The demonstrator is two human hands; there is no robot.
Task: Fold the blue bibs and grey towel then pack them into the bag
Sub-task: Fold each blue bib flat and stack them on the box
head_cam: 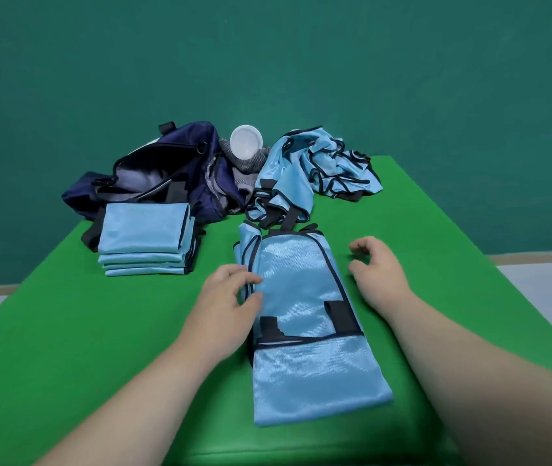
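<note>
A light blue bib [305, 331] with dark trim and black straps lies lengthwise on the green table [100, 348], folded narrow. My left hand [224, 304] pinches its left edge between thumb and fingers. My right hand [379, 270] hovers just right of the bib with loosely curled fingers, holding nothing. A stack of folded blue bibs [143, 237] sits at the left. A heap of unfolded blue bibs [315, 169] lies at the back. The navy bag [153, 176] stands open at the back left. The grey towel [247, 163] is bunched between bag and heap.
A white round lid or cup [246, 141] rests on the grey towel. The table's right edge slants away at the right. A teal wall rises behind the table.
</note>
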